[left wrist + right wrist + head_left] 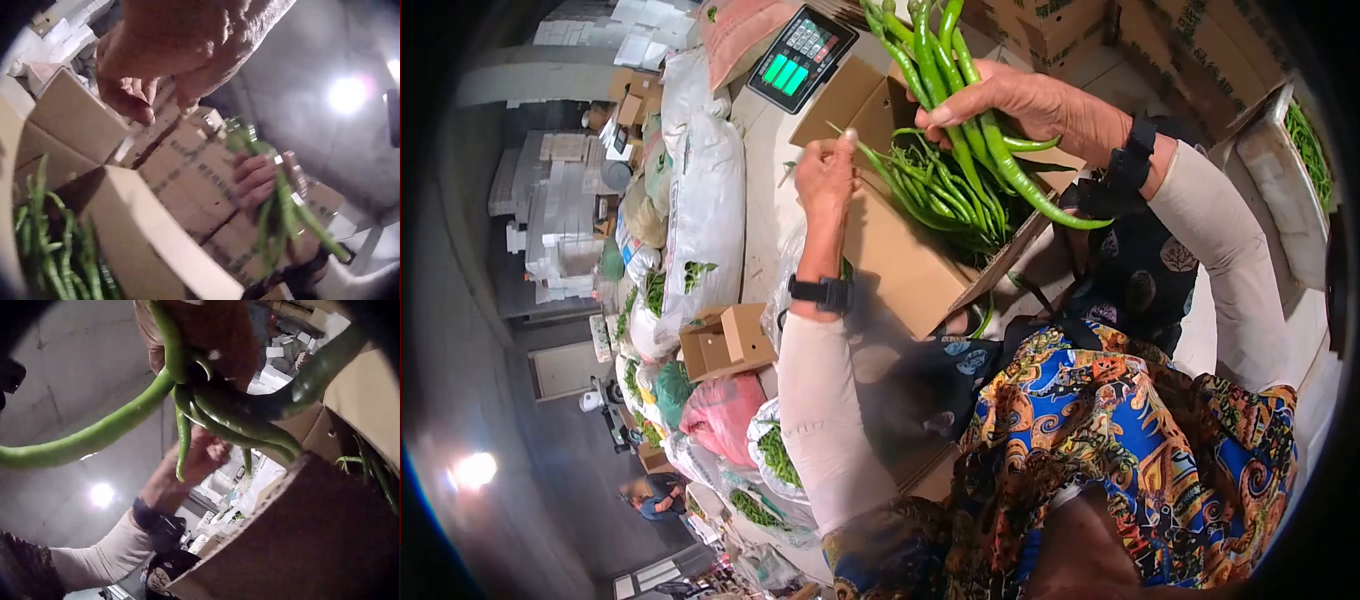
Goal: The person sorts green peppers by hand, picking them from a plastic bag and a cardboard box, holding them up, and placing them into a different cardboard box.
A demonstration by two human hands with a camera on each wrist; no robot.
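Note:
In the head view my right hand grips a bunch of long green chili peppers above an open cardboard box. One long pepper curves down past the wrist. The right wrist view shows more peppers hanging from that hand over the box edge. My left hand is over the box's left side, fingers curled. A thin pepper runs up to its thumb in the head view; I cannot tell if it is pinched. More green peppers lie inside the box.
A digital scale display stands beyond the box. White sacks and a small open carton line the left. Printed cartons are stacked at the back right. A white crate of peppers stands at far right.

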